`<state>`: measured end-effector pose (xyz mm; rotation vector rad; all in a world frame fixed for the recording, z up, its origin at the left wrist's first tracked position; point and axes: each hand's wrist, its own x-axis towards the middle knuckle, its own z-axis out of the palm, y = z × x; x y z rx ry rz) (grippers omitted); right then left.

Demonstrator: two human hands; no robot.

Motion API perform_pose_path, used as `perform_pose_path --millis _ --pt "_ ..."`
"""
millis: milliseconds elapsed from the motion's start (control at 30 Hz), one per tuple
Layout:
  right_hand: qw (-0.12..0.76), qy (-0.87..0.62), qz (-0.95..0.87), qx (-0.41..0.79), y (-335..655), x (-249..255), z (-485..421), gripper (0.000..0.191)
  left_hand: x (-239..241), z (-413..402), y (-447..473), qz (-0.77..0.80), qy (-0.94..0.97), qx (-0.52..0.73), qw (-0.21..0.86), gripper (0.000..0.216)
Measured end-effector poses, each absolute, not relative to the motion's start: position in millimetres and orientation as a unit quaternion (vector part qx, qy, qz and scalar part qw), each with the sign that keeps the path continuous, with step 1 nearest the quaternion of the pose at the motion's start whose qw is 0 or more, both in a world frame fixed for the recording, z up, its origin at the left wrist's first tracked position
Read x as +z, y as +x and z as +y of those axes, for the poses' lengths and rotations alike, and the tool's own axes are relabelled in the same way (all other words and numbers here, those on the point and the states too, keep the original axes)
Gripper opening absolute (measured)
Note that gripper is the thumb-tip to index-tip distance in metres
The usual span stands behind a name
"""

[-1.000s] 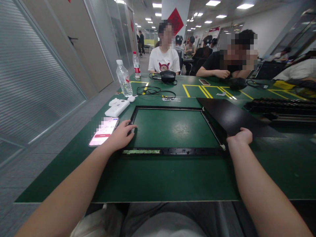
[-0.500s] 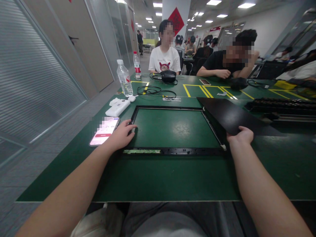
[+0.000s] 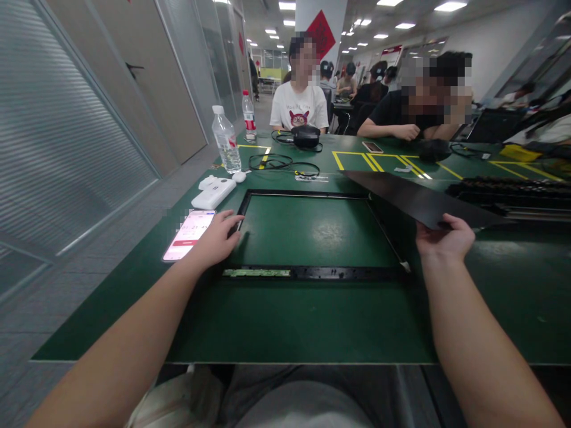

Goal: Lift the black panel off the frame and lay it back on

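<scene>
A black rectangular frame (image 3: 312, 273) lies flat on the green table (image 3: 289, 321) in front of me. My left hand (image 3: 214, 241) rests on the frame's left edge with its fingers spread flat. My right hand (image 3: 446, 241) grips the near corner of a thin black sheet (image 3: 410, 199), thumb on top. The sheet is lifted off the table and hangs over the frame's right side.
A phone (image 3: 190, 235) with a lit screen lies just left of my left hand. Beyond it are a white device (image 3: 213, 193), two water bottles (image 3: 225, 142), black cables (image 3: 283, 163) and a black pouch (image 3: 304, 137). Black racks (image 3: 508, 193) lie at right. Several people sit across the table.
My right hand has raised the black sheet from lying on the table to hanging above it. My left hand has stayed on the frame.
</scene>
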<state>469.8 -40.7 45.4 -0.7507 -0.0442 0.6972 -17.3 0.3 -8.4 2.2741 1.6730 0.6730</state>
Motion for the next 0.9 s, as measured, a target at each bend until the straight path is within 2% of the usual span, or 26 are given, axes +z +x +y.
perform_pose_path --millis 200,300,433,567,667,800,900 --pt "0.855 -0.347 -0.060 0.381 458 52 -45 0.024 3 -4 -12 0.585 0.696 0.360 0.208 0.050" --pt "0.846 -0.333 -0.073 0.411 456 53 -48 0.027 7 -5 -5 0.599 0.590 0.455 0.293 0.042" --pt "0.824 -0.350 -0.073 0.440 455 53 -50 0.026 13 -4 3 0.538 0.410 0.588 0.443 0.026" --pt "0.807 -0.351 -0.084 0.468 453 54 -52 0.038 25 -6 5 0.481 0.337 0.584 0.560 0.042" --pt "0.801 -0.329 -0.104 0.488 450 55 -55 0.049 34 -13 8 0.443 0.317 0.562 0.622 0.044" --pt "0.801 -0.301 -0.115 0.504 449 54 -56 0.056 41 -18 11 0.402 0.284 0.572 0.656 0.032" --pt "0.796 -0.294 -0.139 0.511 451 47 -55 0.057 42 -18 9 0.397 0.291 0.558 0.669 0.045"
